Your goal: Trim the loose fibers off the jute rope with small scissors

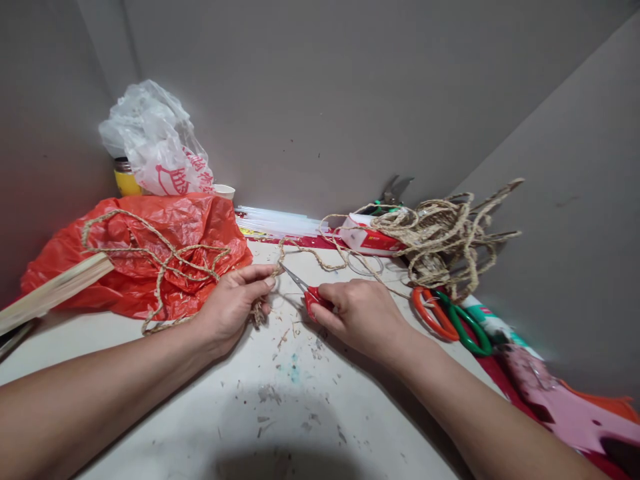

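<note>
My left hand [235, 300] pinches a braided straw rope [165, 261] between thumb and fingers. One length trails left over the red plastic bag, another runs right toward a heap of rope. A short frayed bunch [259, 313] hangs below the fingers. In my right hand [367, 313] is a small pair of scissors with red handles [312, 301]. Its pointed blades [294, 277] reach up and left to the rope beside my left fingertips. Whether the blades touch the rope I cannot tell.
Red plastic bag [210, 220] and white plastic bag [160, 140] stand left, near a wooden strip [60, 293]. At right lie a rope heap [445, 233], orange-and-green-handled scissors [434, 315] and a red-white box [373, 237]. Clear sticks [280, 222] lie behind; scraps dot the white tabletop [240, 413].
</note>
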Action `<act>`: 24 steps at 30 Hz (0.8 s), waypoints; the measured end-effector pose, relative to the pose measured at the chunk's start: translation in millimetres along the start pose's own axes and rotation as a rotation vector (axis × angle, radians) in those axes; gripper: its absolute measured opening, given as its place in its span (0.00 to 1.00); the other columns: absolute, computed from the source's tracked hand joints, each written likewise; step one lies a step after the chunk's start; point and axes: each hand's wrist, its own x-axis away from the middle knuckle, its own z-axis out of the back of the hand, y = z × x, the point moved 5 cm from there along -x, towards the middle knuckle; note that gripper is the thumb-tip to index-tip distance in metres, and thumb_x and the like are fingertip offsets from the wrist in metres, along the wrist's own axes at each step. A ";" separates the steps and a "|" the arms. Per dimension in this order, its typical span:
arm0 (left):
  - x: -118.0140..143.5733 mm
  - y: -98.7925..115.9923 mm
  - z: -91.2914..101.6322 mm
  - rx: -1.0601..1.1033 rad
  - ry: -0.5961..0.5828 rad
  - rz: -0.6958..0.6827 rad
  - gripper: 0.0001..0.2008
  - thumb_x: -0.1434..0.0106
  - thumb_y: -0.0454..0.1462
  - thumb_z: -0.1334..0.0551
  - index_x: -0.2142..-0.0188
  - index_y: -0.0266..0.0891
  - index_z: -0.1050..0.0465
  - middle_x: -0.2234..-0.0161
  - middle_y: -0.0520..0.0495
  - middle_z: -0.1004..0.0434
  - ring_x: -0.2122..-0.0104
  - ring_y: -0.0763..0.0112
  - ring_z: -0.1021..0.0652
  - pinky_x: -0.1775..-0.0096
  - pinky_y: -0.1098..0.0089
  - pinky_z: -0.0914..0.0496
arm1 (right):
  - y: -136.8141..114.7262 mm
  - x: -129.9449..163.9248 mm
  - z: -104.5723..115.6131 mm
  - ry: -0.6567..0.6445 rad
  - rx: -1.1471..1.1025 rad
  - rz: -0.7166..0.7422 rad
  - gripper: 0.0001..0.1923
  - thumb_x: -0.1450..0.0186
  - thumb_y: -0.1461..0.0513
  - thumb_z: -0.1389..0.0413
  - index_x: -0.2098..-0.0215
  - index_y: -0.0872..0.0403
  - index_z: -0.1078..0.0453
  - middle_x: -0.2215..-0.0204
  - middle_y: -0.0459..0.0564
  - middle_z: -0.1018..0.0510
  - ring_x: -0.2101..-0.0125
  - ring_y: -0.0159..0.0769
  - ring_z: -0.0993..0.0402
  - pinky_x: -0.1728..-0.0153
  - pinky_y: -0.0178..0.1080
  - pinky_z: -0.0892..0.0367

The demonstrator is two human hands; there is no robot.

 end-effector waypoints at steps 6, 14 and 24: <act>-0.7 0.5 0.8 -0.004 0.025 0.006 0.11 0.50 0.34 0.34 0.65 0.34 0.27 0.81 0.54 0.32 0.84 0.80 0.32 0.79 0.78 0.40 | 2.0 0.3 0.9 0.050 -0.034 0.001 0.15 0.41 0.55 0.51 0.80 0.54 0.33 0.85 0.45 0.30 0.82 0.29 0.41 0.77 0.34 0.56; -0.2 4.0 2.5 -0.068 0.078 -0.070 0.08 0.51 0.33 0.35 0.69 0.35 0.28 0.80 0.54 0.31 0.83 0.81 0.33 0.78 0.76 0.40 | -7.1 0.2 5.5 0.013 0.094 0.029 0.14 0.43 0.53 0.50 0.77 0.54 0.33 0.83 0.47 0.28 0.81 0.32 0.39 0.76 0.36 0.55; 3.7 2.6 4.4 -0.259 0.108 -0.161 0.08 0.50 0.35 0.36 0.68 0.34 0.28 0.80 0.54 0.32 0.81 0.79 0.34 0.76 0.75 0.41 | -14.7 4.1 6.9 -0.059 0.153 0.030 0.17 0.42 0.51 0.51 0.77 0.54 0.30 0.83 0.50 0.26 0.81 0.34 0.36 0.76 0.37 0.57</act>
